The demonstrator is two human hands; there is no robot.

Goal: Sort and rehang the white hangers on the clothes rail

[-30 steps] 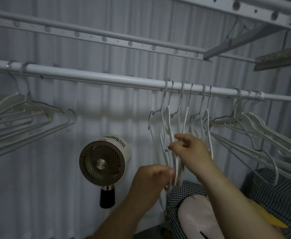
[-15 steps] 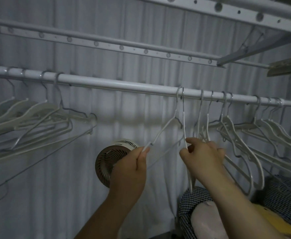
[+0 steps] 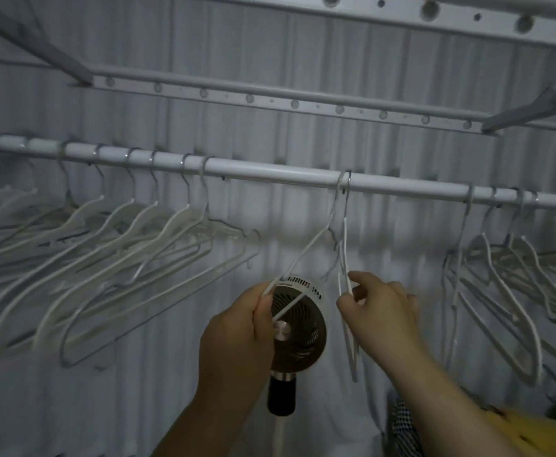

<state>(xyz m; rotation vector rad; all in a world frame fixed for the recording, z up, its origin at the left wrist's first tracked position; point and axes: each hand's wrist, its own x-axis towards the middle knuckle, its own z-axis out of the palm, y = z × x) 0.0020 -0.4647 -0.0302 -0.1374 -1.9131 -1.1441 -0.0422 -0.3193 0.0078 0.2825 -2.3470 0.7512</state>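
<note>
White hangers (image 3: 306,255) pinched, left hand (image 3: 237,328), right hand (image 3: 379,311)

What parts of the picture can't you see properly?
- Fan, head view: the left hand covers its left side.
- Left group of hangers: blurred and overlapping, cannot be counted.
- Right group of hangers: cut off by the right edge.
- Checked cloth: cut off at the bottom, partly behind the right hand and its arm.

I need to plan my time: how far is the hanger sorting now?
Done: a bunch of white hangers hangs together on the rail at the left. In hand: the left hand and the right hand each grip one of two hangers hooked mid-rail. Left: the right-side cluster.
</note>
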